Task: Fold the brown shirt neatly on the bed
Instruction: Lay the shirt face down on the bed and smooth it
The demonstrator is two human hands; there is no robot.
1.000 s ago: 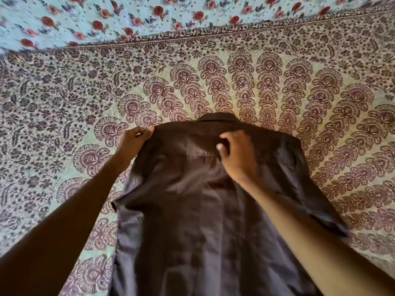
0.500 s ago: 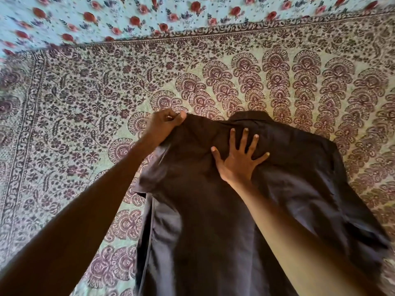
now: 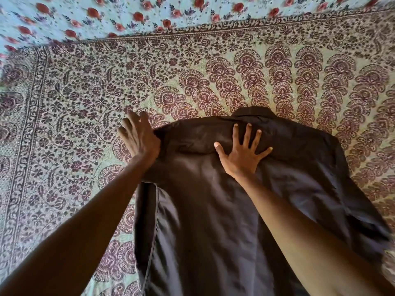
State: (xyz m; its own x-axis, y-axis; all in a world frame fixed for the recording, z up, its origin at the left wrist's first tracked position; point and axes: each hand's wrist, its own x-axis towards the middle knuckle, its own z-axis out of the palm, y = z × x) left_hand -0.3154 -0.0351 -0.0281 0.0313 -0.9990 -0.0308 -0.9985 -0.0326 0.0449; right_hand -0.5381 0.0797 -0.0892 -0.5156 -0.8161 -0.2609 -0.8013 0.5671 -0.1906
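brown shirt [image 3: 213, 221] on bed [image 3: 85, 103] | right hand [image 3: 241, 154] spread on it | left hand [image 3: 139, 137] at shoulder

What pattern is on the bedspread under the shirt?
Bedspread: maroon floral and fan motifs on pale green; head view.

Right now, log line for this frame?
brown shirt: back-up on bed | left hand: flat at shoulder edge | right hand: spread, pressing upper back

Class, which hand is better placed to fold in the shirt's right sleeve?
Right, probably: the right hand lies flat on the brown shirt, nearer the right sleeve; the left hand rests at the far shoulder edge.
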